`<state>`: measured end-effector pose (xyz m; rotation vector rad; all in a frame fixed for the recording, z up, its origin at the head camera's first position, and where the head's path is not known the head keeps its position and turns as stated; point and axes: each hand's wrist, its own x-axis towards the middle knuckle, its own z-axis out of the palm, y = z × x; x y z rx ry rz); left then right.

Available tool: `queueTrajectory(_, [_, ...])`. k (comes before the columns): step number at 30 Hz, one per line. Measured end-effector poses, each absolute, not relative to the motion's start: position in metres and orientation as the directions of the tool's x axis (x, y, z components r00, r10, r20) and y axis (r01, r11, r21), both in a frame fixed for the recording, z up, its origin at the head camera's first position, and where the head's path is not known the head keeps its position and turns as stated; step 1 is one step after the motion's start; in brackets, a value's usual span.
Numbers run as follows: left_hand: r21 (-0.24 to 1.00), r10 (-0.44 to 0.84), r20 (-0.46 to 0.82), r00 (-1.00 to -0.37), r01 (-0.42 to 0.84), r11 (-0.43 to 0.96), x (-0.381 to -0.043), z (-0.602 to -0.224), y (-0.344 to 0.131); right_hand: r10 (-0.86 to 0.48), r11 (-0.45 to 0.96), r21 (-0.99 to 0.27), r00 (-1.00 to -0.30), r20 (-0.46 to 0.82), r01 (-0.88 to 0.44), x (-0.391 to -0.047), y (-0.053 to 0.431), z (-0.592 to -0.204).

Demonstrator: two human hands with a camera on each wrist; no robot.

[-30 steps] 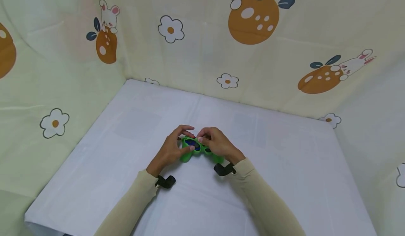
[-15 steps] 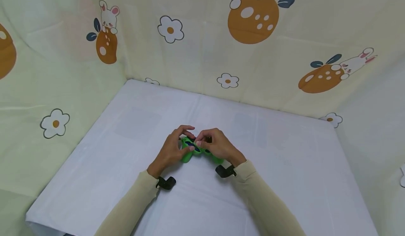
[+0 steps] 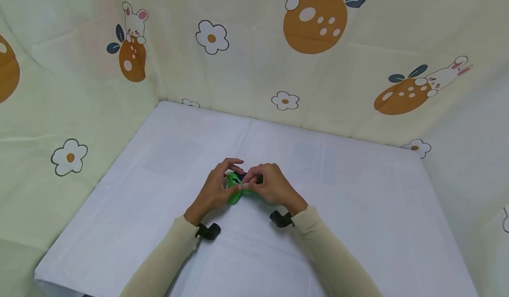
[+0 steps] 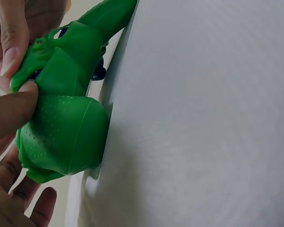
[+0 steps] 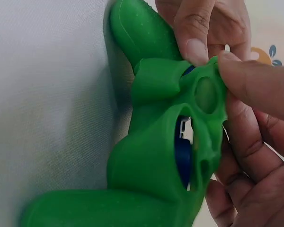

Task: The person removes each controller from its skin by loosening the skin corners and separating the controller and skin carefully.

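A green, dotted silicone cover [image 4: 64, 132] is stretched over a dark blue game controller [image 5: 182, 163] on the white table. Blue shows through openings in the cover, and a dark knob [image 4: 99, 72] juts out near the tabletop in the left wrist view. My left hand [image 3: 214, 190] holds the left end, thumb on the near side and fingers on the far side. With thumb and forefinger, my right hand [image 3: 276, 185] pinches the cover's upper edge around the middle, close to the left thumb. The right hand hides most of the controller's right half in the head view.
The white cloth-covered table [image 3: 179, 133] extends around both hands. Behind it and at the sides hang cream curtains [image 3: 246, 58] printed with rabbits and flowers. A black wrist camera [image 3: 208, 231] sits on each wrist.
My right hand has shifted slightly left and nearer, its pinch coming down beside the left thumb. The cover's edge is pulled along with it. My left hand keeps its hold almost unmoved.
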<state>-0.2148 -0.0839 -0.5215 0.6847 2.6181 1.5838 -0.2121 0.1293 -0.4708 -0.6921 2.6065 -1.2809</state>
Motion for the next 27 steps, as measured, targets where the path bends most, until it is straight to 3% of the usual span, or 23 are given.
queueTrajectory(8, [0.845,0.399,0.226,-0.889,0.383,0.373,-0.214,-0.521,-0.088,-0.481,0.620,-0.649,-0.867,0.131,-0.442,-0.203,0.131,-0.465])
queueTrajectory(18, [0.860,0.442,0.212,-0.871,0.382,0.339,-0.217,-0.516,-0.091,-0.496,0.830,-0.152,-0.835,0.238,-0.537,-0.175,0.123,-0.459])
queueTrajectory(27, [0.880,0.434,0.191,-0.880,0.349,0.321,-0.217,-0.518,-0.091,-0.490,0.866,0.065,-0.819,0.299,-0.495,-0.154,0.116,-0.469])
